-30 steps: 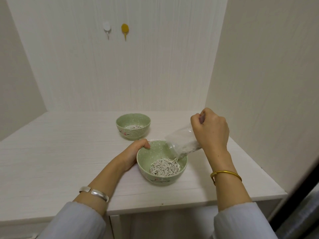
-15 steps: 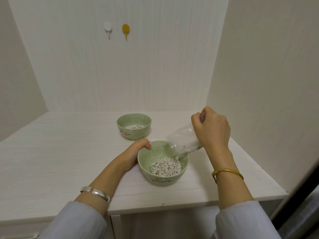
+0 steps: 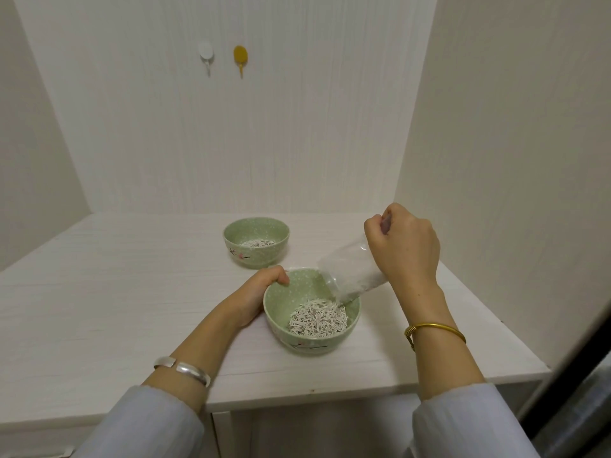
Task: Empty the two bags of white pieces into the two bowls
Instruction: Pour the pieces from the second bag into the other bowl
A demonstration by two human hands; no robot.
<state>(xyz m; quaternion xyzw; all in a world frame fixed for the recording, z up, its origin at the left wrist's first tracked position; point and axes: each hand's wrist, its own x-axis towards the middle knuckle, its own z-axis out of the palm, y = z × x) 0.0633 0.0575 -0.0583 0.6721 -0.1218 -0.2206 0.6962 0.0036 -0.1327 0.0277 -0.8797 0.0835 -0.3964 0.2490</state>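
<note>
A green bowl (image 3: 281,302) stands near the table's front edge with a heap of white pieces (image 3: 318,318) in it. My left hand (image 3: 256,294) grips its left rim, thumb hooked over the edge. My right hand (image 3: 405,247) pinches the upper end of a clear plastic bag (image 3: 348,272), tilted mouth-down over the bowl's right rim, with a few pieces left at its mouth. A second green bowl (image 3: 256,238) stands farther back, holding a shallow layer of white pieces. No other bag is in view.
The white table (image 3: 115,292) sits in an alcove with walls close behind, left and right. Two hooks, white (image 3: 206,54) and yellow (image 3: 240,56), are on the back wall. The table's right edge drops off beside a dark frame (image 3: 568,375).
The heap of white pieces in the near bowl has grown a little and the bag looks emptier. Both hands have stayed almost where they were.
</note>
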